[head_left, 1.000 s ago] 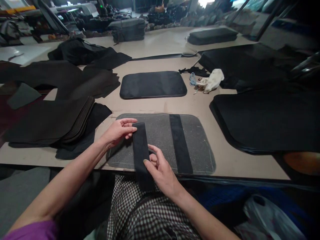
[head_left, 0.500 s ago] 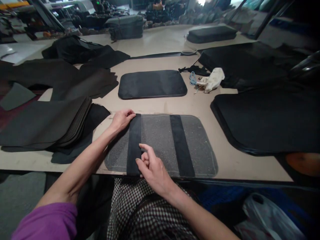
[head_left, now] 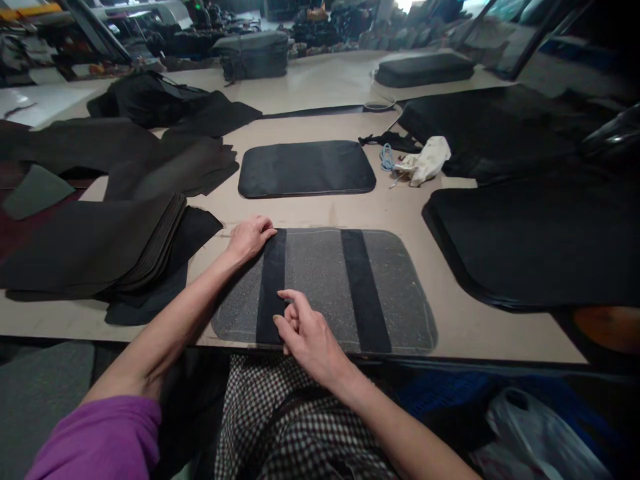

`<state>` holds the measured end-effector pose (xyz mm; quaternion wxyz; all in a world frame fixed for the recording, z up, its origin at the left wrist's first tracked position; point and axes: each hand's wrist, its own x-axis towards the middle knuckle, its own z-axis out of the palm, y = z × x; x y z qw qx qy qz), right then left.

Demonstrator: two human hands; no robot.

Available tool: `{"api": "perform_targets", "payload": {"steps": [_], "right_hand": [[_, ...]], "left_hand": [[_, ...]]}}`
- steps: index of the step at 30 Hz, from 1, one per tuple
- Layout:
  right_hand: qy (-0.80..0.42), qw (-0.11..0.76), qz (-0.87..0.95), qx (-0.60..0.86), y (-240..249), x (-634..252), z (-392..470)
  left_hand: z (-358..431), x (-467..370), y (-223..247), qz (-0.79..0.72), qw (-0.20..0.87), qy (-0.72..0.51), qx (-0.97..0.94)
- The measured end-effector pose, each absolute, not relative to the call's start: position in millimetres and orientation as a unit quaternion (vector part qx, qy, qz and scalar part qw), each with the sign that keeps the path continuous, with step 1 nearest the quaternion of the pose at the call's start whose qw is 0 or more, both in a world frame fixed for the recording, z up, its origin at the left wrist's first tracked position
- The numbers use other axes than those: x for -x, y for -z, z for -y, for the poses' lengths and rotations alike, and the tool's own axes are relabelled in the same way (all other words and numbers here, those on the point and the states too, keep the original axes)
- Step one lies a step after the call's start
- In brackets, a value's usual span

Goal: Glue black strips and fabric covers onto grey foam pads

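Observation:
A dark grey speckled panel (head_left: 320, 280) with rounded corners and a pale stitch line lies flat near the table's front edge. Two black fabric strips cross it from back to front, a left strip (head_left: 273, 273) and a right strip (head_left: 365, 287). At the back end of the left strip, my left hand (head_left: 251, 239) has its fingers closed on the strip's edge. My right hand (head_left: 307, 333) is over the panel beside the same strip. Its thumb and index finger are apart, the other fingers curled, with nothing held; whether the fingertips touch the strip I cannot tell.
Dark sheets (head_left: 90, 247) are stacked at left, and larger black panels (head_left: 530, 247) at right. Behind the work lies a black rounded panel (head_left: 307, 169). A white cloth bag (head_left: 430, 160) with blue cord sits to its right. The table's front edge (head_left: 490, 357) runs close to my body.
My left hand has shifted slightly right along the panel's back edge, and the left strip has moved slightly right with it. My right hand has hardly moved.

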<state>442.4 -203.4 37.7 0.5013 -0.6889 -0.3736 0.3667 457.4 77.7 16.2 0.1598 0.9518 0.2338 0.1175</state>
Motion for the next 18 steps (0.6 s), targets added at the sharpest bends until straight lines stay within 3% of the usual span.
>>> {"api": "perform_targets", "payload": {"steps": [10, 18], "right_hand": [[-0.383, 0.505, 0.353, 0.688, -34, -444, 203], [-0.387, 0.490, 0.364, 0.691, -38, -440, 198]], "left_hand": [[-72, -457, -12, -0.242, 0.132, -0.122, -0.954], [-61, -457, -17, -0.118, -0.004, -0.115, -0.986]]}}
